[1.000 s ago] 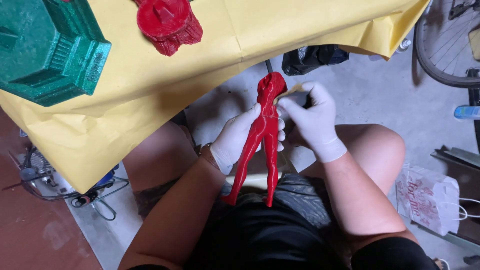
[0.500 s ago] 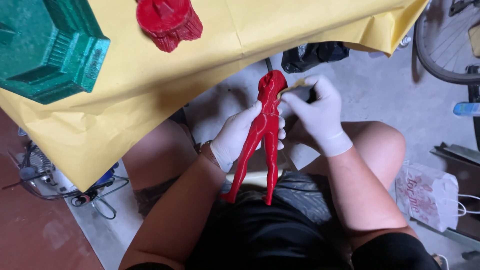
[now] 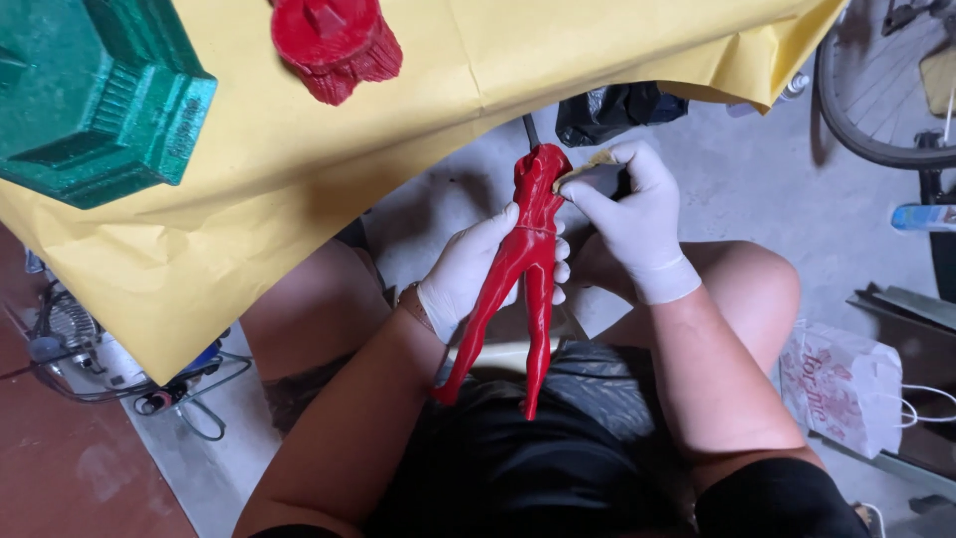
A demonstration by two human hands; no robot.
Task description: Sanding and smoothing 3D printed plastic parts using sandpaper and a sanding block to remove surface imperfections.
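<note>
- From my remote seat, I see my left hand (image 3: 468, 274), in a white glove, closed around the waist of a slim red plastic figurine with two long legs (image 3: 518, 269); the fingers wrap its middle and hold it tilted over my lap, legs pointing down toward me
- My right hand (image 3: 632, 214), also gloved in white, pinches a small tan scrap of abrasive paper (image 3: 596, 159) between thumb and fingertips, pressed against the figurine's upper end; the grip is tight, with nothing else in it
- A thin dark rod (image 3: 530, 130) sticks out of the figurine's top
- Above my hands, a sheet of yellow paper (image 3: 498, 90) drapes a surface; on it lie a chunky red ribbed plastic piece (image 3: 334, 45) and a large green octagonal moulded base (image 3: 95, 100), both well apart from the figurine
- On the grey concrete floor, a bicycle wheel (image 3: 876, 110) stands at right, a white paper bag (image 3: 841, 384) near my right knee
</note>
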